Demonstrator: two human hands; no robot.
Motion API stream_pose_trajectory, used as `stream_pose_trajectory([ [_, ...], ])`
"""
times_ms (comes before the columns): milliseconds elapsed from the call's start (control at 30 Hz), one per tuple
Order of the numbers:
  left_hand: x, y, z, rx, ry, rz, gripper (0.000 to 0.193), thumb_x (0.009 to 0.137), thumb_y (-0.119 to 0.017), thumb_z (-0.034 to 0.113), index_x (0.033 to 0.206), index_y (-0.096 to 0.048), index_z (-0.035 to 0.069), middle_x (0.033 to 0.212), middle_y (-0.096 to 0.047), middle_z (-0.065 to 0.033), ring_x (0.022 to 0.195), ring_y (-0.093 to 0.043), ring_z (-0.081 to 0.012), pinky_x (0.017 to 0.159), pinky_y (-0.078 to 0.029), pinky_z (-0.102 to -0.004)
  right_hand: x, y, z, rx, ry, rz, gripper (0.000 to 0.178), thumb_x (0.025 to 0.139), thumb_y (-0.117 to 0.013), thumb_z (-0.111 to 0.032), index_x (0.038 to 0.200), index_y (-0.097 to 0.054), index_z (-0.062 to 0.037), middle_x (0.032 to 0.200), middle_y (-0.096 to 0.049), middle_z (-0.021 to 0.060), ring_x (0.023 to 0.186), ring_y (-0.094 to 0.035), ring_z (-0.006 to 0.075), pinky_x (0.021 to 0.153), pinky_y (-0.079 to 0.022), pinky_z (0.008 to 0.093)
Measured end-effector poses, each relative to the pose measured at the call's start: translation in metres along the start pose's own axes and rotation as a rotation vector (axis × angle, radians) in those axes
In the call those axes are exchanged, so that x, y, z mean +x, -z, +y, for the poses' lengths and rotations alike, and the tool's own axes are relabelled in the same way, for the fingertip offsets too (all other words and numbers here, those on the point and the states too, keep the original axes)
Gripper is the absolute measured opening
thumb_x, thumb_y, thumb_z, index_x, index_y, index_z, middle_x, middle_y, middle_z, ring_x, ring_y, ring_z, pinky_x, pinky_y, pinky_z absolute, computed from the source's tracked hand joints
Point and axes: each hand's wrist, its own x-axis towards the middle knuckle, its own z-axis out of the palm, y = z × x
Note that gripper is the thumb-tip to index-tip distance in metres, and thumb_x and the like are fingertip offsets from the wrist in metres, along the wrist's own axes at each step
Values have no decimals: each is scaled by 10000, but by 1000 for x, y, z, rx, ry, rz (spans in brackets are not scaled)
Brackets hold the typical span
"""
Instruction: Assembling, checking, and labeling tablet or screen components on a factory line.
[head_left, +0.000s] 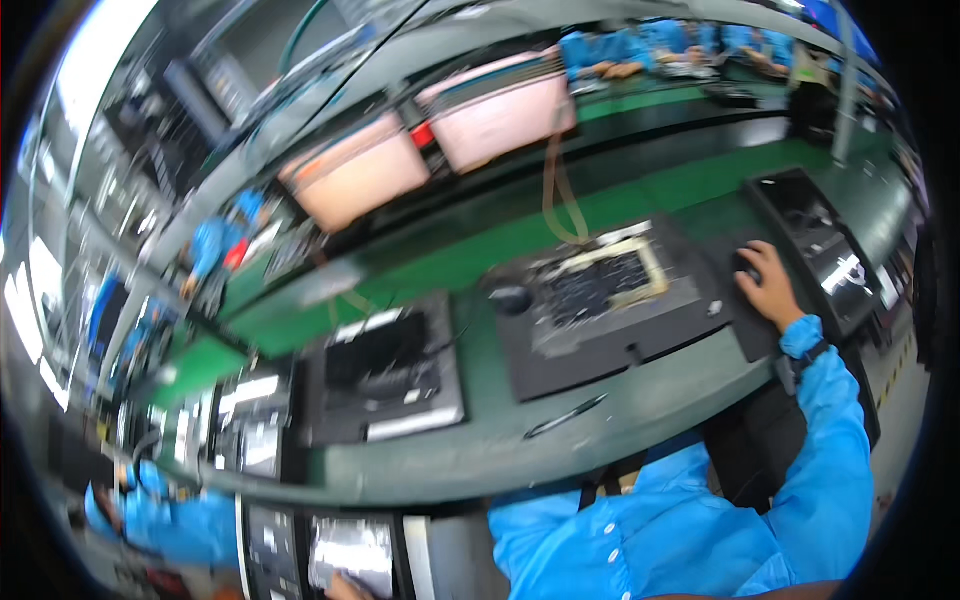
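Note:
My right hand (770,288) rests at the right end of the green bench, thumb and fingers curled about a small dark rounded thing (742,266). It sits on a dark mat (738,318). To its left a black board (565,368) bears a keyboard-like dark panel with a pale frame (610,280). My left hand (347,588) shows only in part at the lower edge, by a shiny wrapped flat panel (352,552) in a dark tray. Blur hides its fingers and whether it grips anything.
A pen (565,416) lies near the bench's front edge. Another dark board with a black panel (385,360) stands left of centre, and black trays (815,240) lie at far right. Two pinkish bins (495,110) stand behind. Blue-sleeved people (165,525) work nearby.

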Motion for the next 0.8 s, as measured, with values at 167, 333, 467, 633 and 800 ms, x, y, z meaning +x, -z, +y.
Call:
stream_pose_trajectory([
  [167, -110, -68, 50, 828, -997, 421, 734, 894, -749, 378, 1437, -497, -47, 1499, -401, -351, 1343, -454, -500, 1142, -380, -532, -8, 20, -3, -117, -11, 19, 465, 891, -723, -251, 1308, -633, -67, 1431, -516, 188, 1300, -528, 401, 1093, -432, 459],
  [333, -237, -165, 123, 275, -1221, -76, 289, 920, -727, 80, 1178, -682, -42, 1103, -673, -204, 982, -638, -358, 899, -526, -432, 10, 39, 7, -98, 76, 260, 518, 896, -717, -238, 1351, -586, -30, 1405, -530, 204, 1301, -524, 413, 1096, -431, 459],
  [467, -304, -241, 111, 109, -1512, -576, 222, 933, -713, 36, 1144, -697, -33, 1046, -669, -177, 882, -651, -311, 745, -540, -379, 22, 90, 141, -61, -486, 480, 534, 928, -692, -316, 1373, -587, -40, 1446, -524, 196, 1261, -569, 391, 1034, -487, 460],
  [633, -367, -272, 82, 54, -1392, -922, 204, 909, -676, 7, 1111, -688, -23, 1081, -657, -185, 870, -655, -284, 737, -548, -384, 77, 149, 165, 1130, -1249, 571, 842, 928, -628, -417, 1613, -219, -148, 1650, -241, 202, 1206, -605, 392, 929, -556, 458],
  [800, -362, -273, 85, 118, -1442, -834, 135, 924, -686, -14, 1055, -718, -16, 1070, -657, -186, 872, -653, -333, 742, -542, -405, 94, 154, 159, 1171, -1272, 600, 848, 934, -619, -305, 1608, -138, -124, 1619, -182, 280, 978, -700, 389, 739, -610, 409],
])
